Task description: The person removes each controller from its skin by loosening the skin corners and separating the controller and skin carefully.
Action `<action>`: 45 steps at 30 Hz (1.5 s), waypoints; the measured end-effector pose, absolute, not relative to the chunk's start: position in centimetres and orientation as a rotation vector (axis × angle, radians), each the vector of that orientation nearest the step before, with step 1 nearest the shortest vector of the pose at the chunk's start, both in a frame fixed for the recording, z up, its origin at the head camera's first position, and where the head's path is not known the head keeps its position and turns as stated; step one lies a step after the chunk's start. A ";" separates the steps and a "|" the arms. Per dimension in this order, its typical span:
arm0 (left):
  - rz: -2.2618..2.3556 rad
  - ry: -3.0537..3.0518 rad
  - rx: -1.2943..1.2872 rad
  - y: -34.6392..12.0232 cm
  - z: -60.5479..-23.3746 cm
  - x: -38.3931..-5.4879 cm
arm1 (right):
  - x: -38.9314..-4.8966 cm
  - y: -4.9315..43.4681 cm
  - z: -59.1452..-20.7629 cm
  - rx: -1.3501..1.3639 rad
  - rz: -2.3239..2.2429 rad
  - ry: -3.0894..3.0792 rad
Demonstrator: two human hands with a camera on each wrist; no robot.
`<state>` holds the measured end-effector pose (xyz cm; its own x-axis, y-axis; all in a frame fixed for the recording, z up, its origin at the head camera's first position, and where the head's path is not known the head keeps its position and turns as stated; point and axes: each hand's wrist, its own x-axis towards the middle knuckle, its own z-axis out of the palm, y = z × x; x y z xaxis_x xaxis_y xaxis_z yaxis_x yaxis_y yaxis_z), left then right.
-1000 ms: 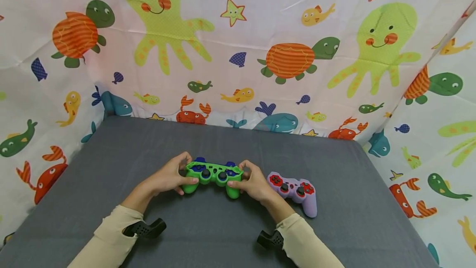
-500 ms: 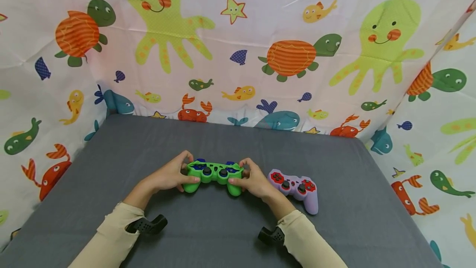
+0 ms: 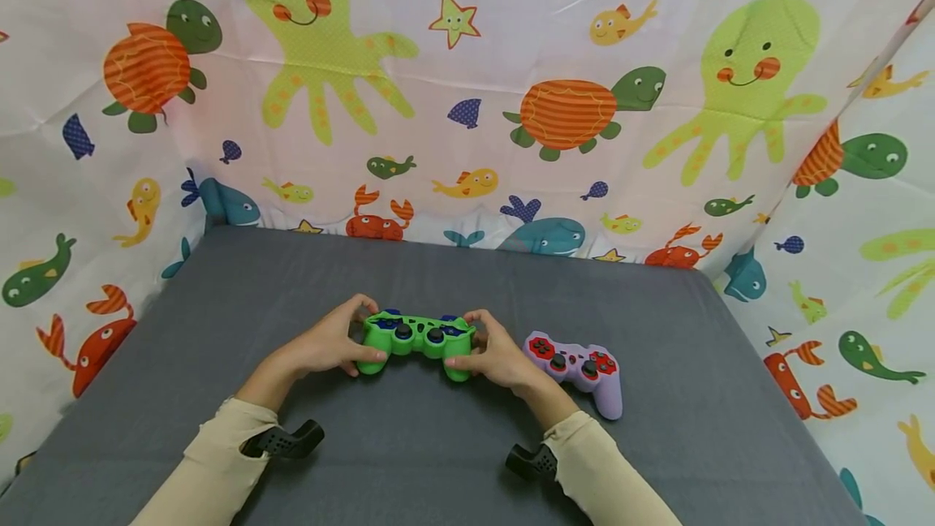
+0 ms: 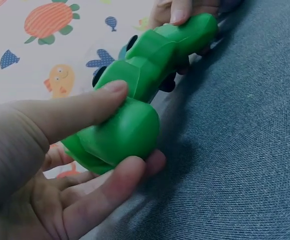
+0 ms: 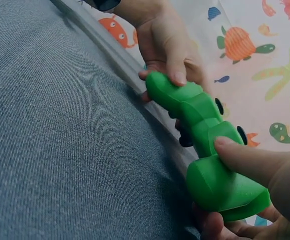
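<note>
Between both hands is a green game controller [image 3: 419,337] with blue buttons and two black thumbsticks. Its green outer layer looks like a soft cover, and its upper edge stands a little loose at the corners. My left hand [image 3: 332,343] grips the left handle, thumb on the front and fingers behind. The right hand [image 3: 500,355] holds the other handle the same way. In the left wrist view the controller [image 4: 134,127] appears end-on, held clear of the grey cloth. The right wrist view shows the controller [image 5: 205,130] with a thumb pressing its near handle.
A purple controller [image 3: 573,364] with red button areas lies on the grey table [image 3: 409,461], just right of my right hand. A curtain [image 3: 453,120] printed with sea animals hangs behind and at both sides. Black camera mounts sit on both wrists.
Both hands keep their hold on the green controller. It has tipped slightly, and less of its blue face shows than a second ago. The purple controller lies unmoved.
</note>
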<state>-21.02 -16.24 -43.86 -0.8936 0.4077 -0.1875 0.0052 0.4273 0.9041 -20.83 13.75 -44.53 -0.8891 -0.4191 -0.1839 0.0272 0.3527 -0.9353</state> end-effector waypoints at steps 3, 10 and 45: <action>1.484 2.320 0.337 -16.4 -44.0 -21.0 | -20.8 13.7 -44.6 -0.341 -1.547 2.220; 1.516 2.242 0.352 -16.5 -44.1 -21.0 | -20.9 13.5 -44.9 -0.332 -1.573 2.215; 1.505 2.214 0.299 -15.5 -44.2 -20.8 | -20.8 13.3 -45.4 -0.306 -1.614 2.267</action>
<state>-20.76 -15.55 -44.24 -0.8781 0.4154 -0.2377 -0.0683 0.3828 0.9213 -20.76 13.26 -45.36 -0.9187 -0.3655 -0.1494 0.0215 0.3315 -0.9432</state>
